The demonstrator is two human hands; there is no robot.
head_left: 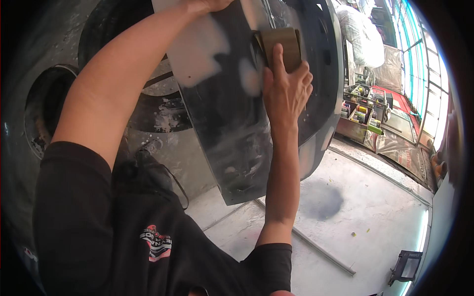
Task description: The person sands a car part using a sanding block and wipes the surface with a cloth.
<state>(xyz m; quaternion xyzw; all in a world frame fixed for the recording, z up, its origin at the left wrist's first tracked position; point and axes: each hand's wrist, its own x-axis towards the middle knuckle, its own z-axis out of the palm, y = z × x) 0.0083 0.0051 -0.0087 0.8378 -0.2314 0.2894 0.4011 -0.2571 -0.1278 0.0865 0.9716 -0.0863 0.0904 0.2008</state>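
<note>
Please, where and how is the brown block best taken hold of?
Probably by opposite sides of the brown block, from the near end, where the right hand is: it lies on the panel, and its broad top suits outstretched fingers.

floor (195, 167): grey | windows (417, 54): bright | tube light (423, 232): lit | floodlight (410, 267): black-framed

Has a sanding pad (280, 43) on the panel (232, 153), toward its far end, with the right hand (288, 89) on the pad; has the left hand (216, 4) at the panel's far left part, cut off by the view, contact unclear. Left of the panel, has a shoe (150, 147) near and a tyre-like ring (37, 112) well apart. Right of the panel, has a rack (351, 129) holding containers (363, 111), and a wrapped bundle (363, 37) farther off; beyond its near right corner, has a lamp (409, 266).
</note>
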